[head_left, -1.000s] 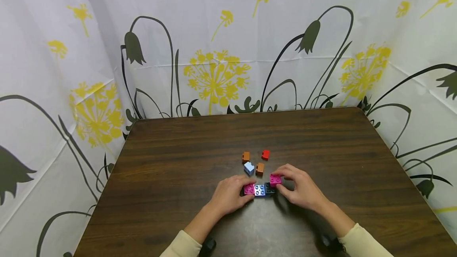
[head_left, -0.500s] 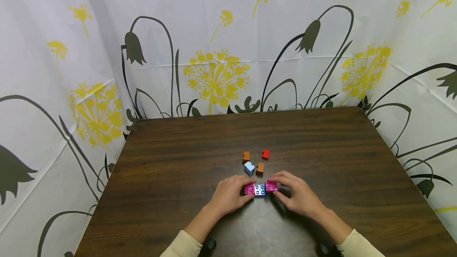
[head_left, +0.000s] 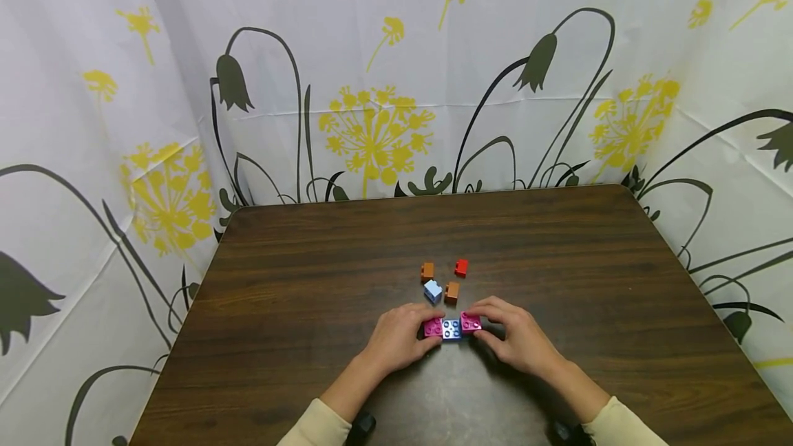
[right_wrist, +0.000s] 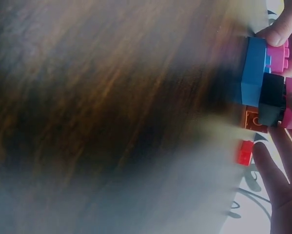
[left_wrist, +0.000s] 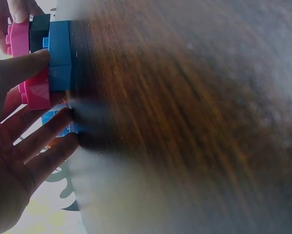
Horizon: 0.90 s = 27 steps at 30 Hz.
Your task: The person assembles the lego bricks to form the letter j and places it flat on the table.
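Low on the table, a blue toy brick (head_left: 451,329) carries a pink brick (head_left: 433,327) on its left end. My left hand (head_left: 396,339) pinches that pink brick between thumb and fingers. A black brick (right_wrist: 271,100) sits on the blue base's right end, hidden from above. Over the black brick is a second pink brick (head_left: 471,322), which my right hand (head_left: 520,339) pinches. Studs show between the black brick and this pink one in the right wrist view; whether they are fully joined I cannot tell.
Just behind the hands lie a light blue brick (head_left: 432,292), a brown brick (head_left: 451,293), another brown brick (head_left: 427,272) and a red brick (head_left: 461,268). The dark wooden table (head_left: 297,281) ends at a flower-printed curtain (head_left: 384,54).
My right hand has moved slightly left and down with its pink brick, which has come over the black brick and covers it from above. The left hand stays in place.
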Motion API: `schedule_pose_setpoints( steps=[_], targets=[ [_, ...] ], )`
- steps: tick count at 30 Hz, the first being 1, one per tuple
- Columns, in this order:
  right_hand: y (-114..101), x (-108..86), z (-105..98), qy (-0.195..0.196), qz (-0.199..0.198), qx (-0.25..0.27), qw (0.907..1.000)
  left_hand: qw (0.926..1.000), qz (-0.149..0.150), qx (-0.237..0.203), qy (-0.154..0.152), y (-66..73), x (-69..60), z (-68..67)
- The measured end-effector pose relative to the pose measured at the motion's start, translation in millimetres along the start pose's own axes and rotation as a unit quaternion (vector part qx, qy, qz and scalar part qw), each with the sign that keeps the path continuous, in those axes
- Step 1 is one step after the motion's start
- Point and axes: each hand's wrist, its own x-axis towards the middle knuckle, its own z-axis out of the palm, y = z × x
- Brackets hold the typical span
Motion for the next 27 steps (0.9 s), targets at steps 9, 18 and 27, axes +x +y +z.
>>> schedule_pose_setpoints(
  steps=[9,18,27],
  targets=[
    [0.3,-0.3,0.0,0.003,0.021,0.004,0.9998,1.0,0.003,-0.003,0.0,-1.0,0.7,-0.8],
    [2.0,-1.9,1.2,0.003,0.031,0.029,0.9991,1.0,0.001,-0.007,-0.004,-0.3,0.4,-1.8],
    [-0.4,0.4,-1.8,-0.005,0.045,0.03,0.9985,1.0,-0.001,-0.003,-0.005,-1.0,1.0,-1.7]
  ],
)
